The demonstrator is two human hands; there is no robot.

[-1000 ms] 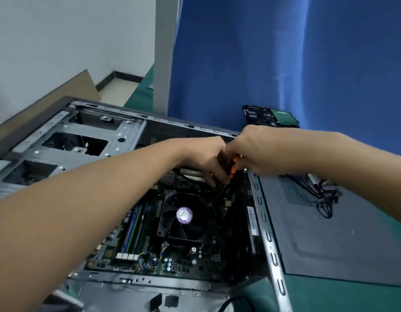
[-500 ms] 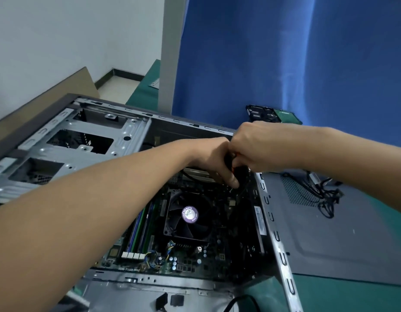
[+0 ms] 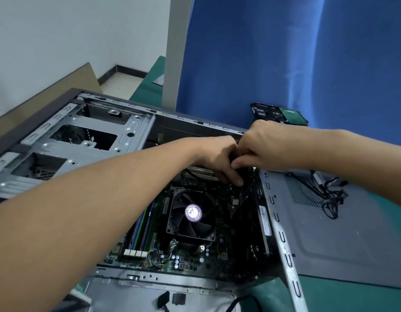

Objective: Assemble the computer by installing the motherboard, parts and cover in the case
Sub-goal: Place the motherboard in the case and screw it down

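Observation:
The open grey computer case lies on its side on the green table. Inside sits the motherboard with its black CPU fan and memory sticks. Both hands meet at the board's far right corner. My right hand grips the dark handle of a screwdriver, which is almost fully hidden. My left hand reaches across the case, its fingers curled down around the tool's lower part just above the board. The grey side cover lies flat to the right of the case.
A bundle of black cables lies on the cover's far end. A hard drive rests against the blue curtain behind the hands. Metal drive bays fill the case's left half. A cardboard sheet leans at the far left.
The hands have closed tighter together over the same corner, and the orange part of the screwdriver handle seen one second ago is now covered. The view has shifted slightly.

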